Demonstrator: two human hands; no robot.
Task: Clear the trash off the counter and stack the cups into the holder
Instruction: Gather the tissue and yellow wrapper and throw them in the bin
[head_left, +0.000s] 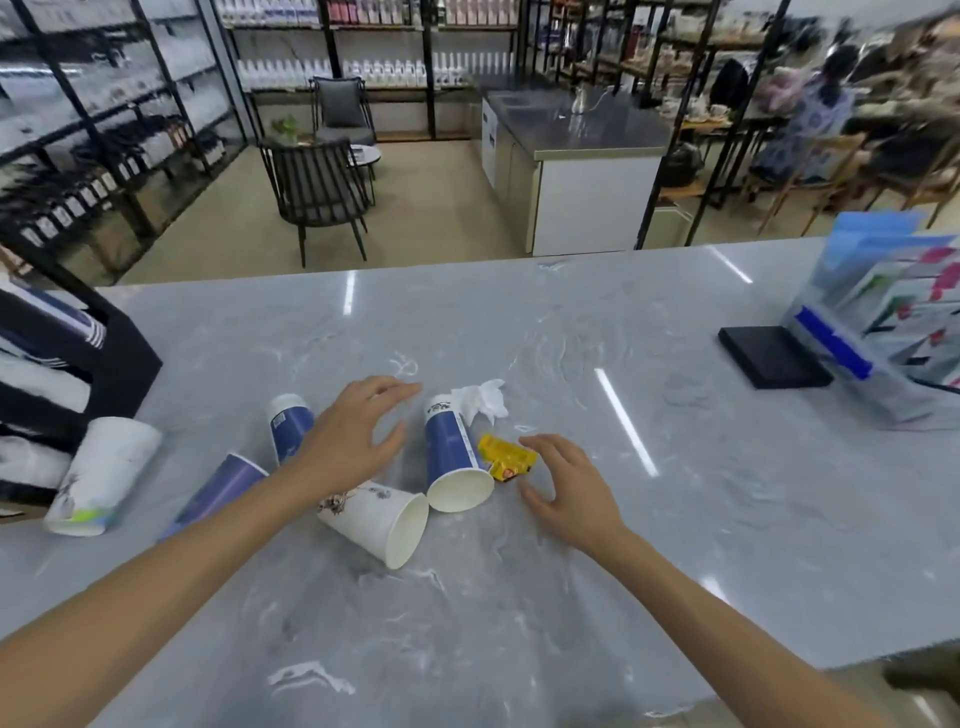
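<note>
Head camera, looking down at a grey marble counter (519, 597): we see five paper cups lying on their sides left of centre, with trash among them. Our left hand (353, 441) hovers with fingers spread and loose, holding nothing, above the gap between two blue cups. One blue cup (453, 457) lies at centre with its open mouth toward us; another blue cup (287, 423) shows behind the left wrist, and a third, purple-blue cup (218, 491) is partly hidden under the forearm. A white printed cup (382, 522) lies just below the left hand, its rim almost touching the centre blue cup. A fifth, white cup (98, 475) rests at the left edge, close to the black cup holder (124, 358), which already holds stacked cups.

Our right hand (566, 486) is also unclenched and empty, fingers arched just beside a crumpled yellow wrapper (506, 457) that lies against the centre cup. A crumpled white tissue (483, 400) sits at that cup's far end.

We judge all of it to be light. The cups look thin-walled and easy to crush or roll, so a gentle grasp round the middle suits them. Wrapper and tissue are soft and should take a simple pinch, though the glossy wrapper may slide on the polished stone.

At right of frame stand a black pad (774, 356) and a brochure rack (883, 332).
</note>
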